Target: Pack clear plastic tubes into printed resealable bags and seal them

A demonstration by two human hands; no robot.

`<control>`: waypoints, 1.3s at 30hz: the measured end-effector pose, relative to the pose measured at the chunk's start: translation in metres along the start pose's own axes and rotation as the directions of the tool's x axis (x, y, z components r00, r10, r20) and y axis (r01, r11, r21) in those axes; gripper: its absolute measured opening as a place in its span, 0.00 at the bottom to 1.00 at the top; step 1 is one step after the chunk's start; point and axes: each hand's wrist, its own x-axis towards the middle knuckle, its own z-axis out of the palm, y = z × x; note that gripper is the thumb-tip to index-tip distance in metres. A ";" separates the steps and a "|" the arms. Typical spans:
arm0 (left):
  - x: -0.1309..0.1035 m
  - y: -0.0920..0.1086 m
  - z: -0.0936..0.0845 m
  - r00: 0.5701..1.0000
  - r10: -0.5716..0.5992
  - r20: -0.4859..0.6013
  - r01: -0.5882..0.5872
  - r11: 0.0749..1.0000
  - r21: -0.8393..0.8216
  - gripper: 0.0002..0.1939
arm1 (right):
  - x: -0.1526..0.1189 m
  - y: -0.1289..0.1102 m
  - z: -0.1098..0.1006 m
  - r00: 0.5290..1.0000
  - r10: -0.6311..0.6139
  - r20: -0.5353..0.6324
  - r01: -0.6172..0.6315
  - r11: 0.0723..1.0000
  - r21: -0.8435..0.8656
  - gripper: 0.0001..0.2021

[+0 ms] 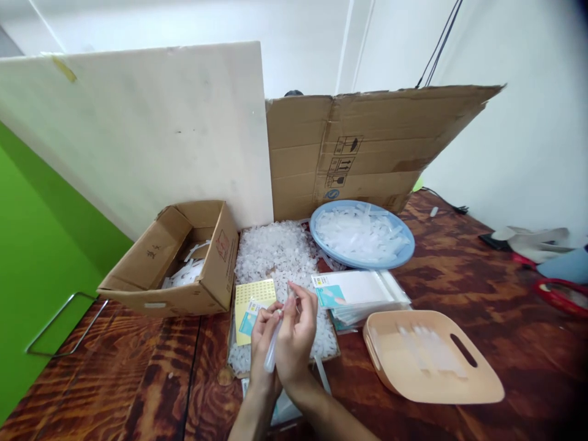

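A clear plastic tube (272,352) slants between my two hands, its lower end near the wrists. My left hand (263,337) is closed around its upper part. My right hand (299,327) is beside it, thumb and forefinger pinched at a small pale piece too small to name. Beneath both hands lies a shallow box of small translucent plastic pieces (275,245). On those pieces rest a yellow sheet of round stickers (252,293) and a teal-and-white labelled packet (249,320), partly covered by my left hand.
Left stands an open cardboard box (214,288) with white strips inside. A blue basin (316,242) holds many clear pieces. Stacked packets (362,291) lie before it, near a peach tray (436,389) with clear tubes. Red-handled scissors (558,297) are far right. Cardboard (376,141) stands behind.
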 end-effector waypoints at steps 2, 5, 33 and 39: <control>0.001 -0.002 -0.005 0.999 -0.032 -0.004 0.032 0.998 -0.050 0.16 | 0.002 0.011 -0.002 1.000 -0.013 0.027 0.013 1.000 0.005 0.12; 0.004 -0.003 -0.014 0.997 -0.076 0.024 0.078 0.990 -0.114 0.14 | 0.007 0.023 -0.012 0.998 0.017 0.060 -0.019 0.999 0.028 0.12; -0.002 0.016 -0.030 0.992 -0.094 0.089 0.098 0.994 -0.037 0.16 | 0.016 0.046 -0.059 0.730 0.207 0.651 -0.335 0.939 0.077 0.10; -0.003 0.014 -0.032 0.995 -0.060 0.084 0.055 0.997 0.061 0.18 | 0.016 0.046 -0.059 0.721 0.200 0.664 -0.356 0.928 0.107 0.09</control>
